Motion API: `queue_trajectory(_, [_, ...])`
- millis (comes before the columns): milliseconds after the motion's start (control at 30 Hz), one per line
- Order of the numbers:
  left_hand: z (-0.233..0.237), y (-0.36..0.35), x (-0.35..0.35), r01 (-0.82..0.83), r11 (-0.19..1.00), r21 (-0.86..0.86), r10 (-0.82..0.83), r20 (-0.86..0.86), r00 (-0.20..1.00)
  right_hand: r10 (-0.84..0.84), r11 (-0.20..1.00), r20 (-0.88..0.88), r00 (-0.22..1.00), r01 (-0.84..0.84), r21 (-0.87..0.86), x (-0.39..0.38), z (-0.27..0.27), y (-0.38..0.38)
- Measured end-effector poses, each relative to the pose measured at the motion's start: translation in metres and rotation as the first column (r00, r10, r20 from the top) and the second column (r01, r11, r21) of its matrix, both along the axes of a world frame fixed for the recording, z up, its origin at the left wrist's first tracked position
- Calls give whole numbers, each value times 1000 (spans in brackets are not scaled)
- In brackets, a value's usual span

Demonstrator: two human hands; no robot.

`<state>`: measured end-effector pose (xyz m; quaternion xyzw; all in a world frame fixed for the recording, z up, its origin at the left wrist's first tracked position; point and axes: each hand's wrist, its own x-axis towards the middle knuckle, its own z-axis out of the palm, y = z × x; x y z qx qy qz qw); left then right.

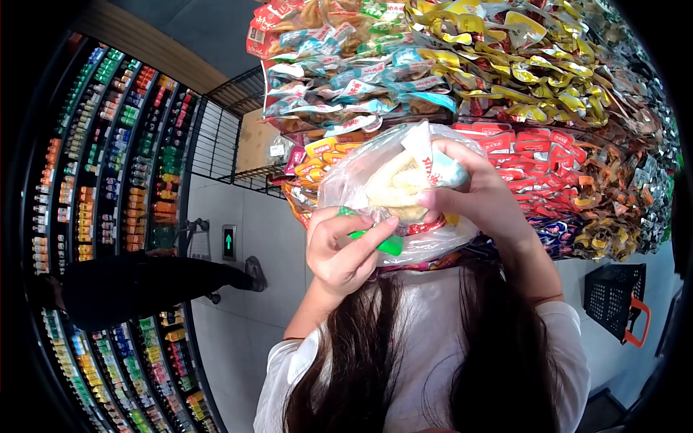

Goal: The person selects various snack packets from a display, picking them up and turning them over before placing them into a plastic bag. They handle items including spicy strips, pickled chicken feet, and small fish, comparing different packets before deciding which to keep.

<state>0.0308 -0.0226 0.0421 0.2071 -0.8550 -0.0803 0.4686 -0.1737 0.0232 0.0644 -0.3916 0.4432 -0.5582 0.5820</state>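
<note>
Packet (393, 180) at centre, in right hand's (482, 189) closed fingers and thumb, clear bag (336, 172) around; green wrapper (390, 245) towards 7 o'clock, pinched in left hand's (336, 252) fingers. Seems light, soft, slippery, perhaps crushable: best held by flat film edge, without squeezing middle. Beyond, snack packs (520, 90) towards 1 o'clock; black basket (605, 292) at 4. Farther off, person (123, 289) at 8, bottles (136, 224) at 9.
</note>
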Motion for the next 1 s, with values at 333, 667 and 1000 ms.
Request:
queue_trajectory(333, [-4,-1,-3,17,1000,-12,-18,-8,1000,-51,998,26,998,52,-42,1,1,-4])
queue_trajectory(667, [-4,1,-5,20,1000,11,-20,-4,1000,-44,991,32,999,48,-122,0,-7,-8])
queue_trajectory(1000, [-5,1,-2,32,997,68,-29,-45,999,12,996,24,1000,-10,-91,1,3,-9])
